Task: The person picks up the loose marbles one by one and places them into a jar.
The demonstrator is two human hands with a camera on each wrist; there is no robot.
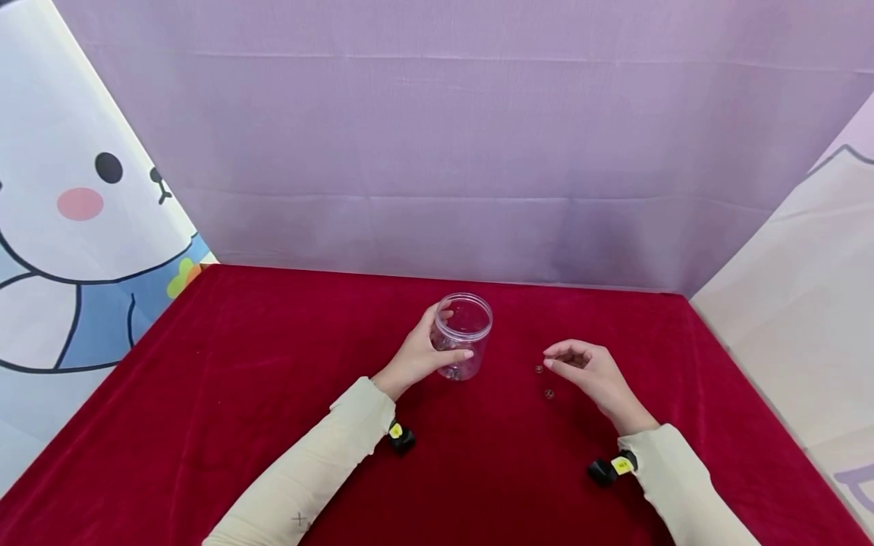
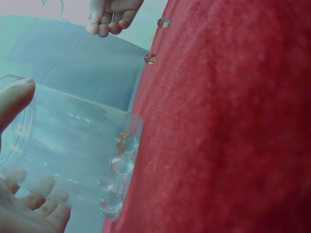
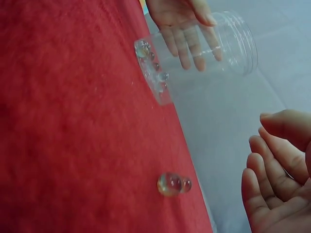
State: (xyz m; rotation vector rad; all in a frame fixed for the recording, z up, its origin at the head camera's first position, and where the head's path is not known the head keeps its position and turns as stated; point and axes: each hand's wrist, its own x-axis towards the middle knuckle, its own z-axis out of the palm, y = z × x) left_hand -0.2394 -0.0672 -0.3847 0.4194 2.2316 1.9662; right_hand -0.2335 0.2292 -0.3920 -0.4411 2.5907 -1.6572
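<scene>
My left hand grips a clear plastic jar round its side, thumb in front and fingers behind. The jar stands upright with its mouth uncovered, its base right at the red cloth. Several glass marbles lie at the bottom, seen through the wall in both wrist views. To the right, my right hand hovers over the cloth, fingers loosely bent, the thumb tip close to the index fingertip and nothing visible between them. Below its fingertips, two loose marbles lie on the cloth, a farther marble and a nearer marble.
Red cloth covers the table. A pale purple curtain hangs behind its back edge. Printed cartoon sheets flank it, one with a white animal at left. Each wrist carries a small black camera.
</scene>
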